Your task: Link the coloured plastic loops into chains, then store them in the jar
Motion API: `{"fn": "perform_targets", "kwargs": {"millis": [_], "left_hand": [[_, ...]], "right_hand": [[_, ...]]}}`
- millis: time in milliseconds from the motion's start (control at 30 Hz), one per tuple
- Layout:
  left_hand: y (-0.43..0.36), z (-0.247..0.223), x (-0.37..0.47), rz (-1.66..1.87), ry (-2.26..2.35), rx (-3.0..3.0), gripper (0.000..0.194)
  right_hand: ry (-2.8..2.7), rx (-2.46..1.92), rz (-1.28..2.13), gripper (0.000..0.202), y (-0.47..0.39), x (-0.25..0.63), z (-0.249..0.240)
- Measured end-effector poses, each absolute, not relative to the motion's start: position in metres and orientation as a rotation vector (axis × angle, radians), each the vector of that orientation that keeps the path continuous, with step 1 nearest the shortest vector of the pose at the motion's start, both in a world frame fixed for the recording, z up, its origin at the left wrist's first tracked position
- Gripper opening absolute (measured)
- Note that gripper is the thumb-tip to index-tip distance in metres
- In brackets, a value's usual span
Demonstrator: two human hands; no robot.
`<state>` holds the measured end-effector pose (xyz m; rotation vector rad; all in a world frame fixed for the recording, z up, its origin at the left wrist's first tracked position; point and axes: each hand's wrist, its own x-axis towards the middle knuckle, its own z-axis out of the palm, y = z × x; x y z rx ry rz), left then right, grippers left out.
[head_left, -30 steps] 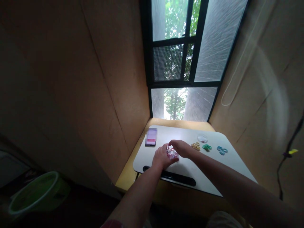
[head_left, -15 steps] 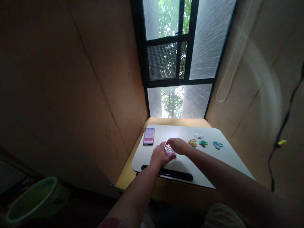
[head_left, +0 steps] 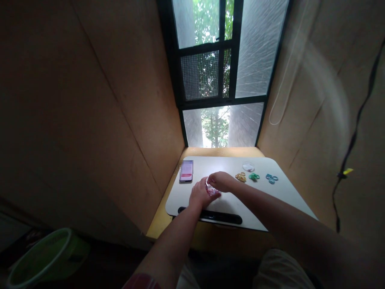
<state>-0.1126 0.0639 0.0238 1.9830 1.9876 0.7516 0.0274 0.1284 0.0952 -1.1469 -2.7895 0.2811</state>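
A small clear plastic tub [head_left: 212,190] with pink and red pieces in it stands near the middle of the white board. My left hand [head_left: 199,195] is wrapped round its side. Over the tub's mouth, my right hand [head_left: 222,182] bends downward with its fingertips at or inside the rim; they are hidden, so I cannot tell whether they pinch anything. To the right lie small piles of ring-like pieces: yellow [head_left: 240,177], green [head_left: 254,176] and blue [head_left: 272,178]. Behind the yellow and green piles sits a clear round lid [head_left: 248,167].
A phone [head_left: 186,171] lies at the board's left. A black ledge strip [head_left: 221,217] runs along the front edge of the white board [head_left: 288,200]. A window [head_left: 222,124] rises behind, between wooden walls. On the floor at left stands a green bin [head_left: 45,257].
The whole view has shifted slightly. My left hand keeps its hold on the tub, and my right hand stays at its mouth, bent a little further down over it.
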Motion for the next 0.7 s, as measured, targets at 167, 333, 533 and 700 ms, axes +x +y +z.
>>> {"fn": "perform_targets", "kwargs": {"millis": [167, 333, 533, 700], "left_hand": [[0.066, 0.021, -0.112, 0.748, 2.004, 1.978, 0.091], [0.066, 0.022, -0.112, 0.747, 1.985, 1.990, 0.085], [0.067, 0.019, -0.113, 0.767, 1.976, 2.019, 0.089], [0.068, 0.016, -0.114, 0.771, 1.981, 2.010, 0.090]], "right_hand": [[-2.734, -1.210, 0.319, 0.024, 0.126, 0.026, 0.098], [-2.679, -1.239, 0.464, 0.031, 0.126, 0.028, 0.105], [-2.556, -1.242, 0.591, 0.034, 0.138, 0.037, 0.108], [-2.462, -1.209, 0.765, 0.037, 0.149, 0.037, 0.110]]}}
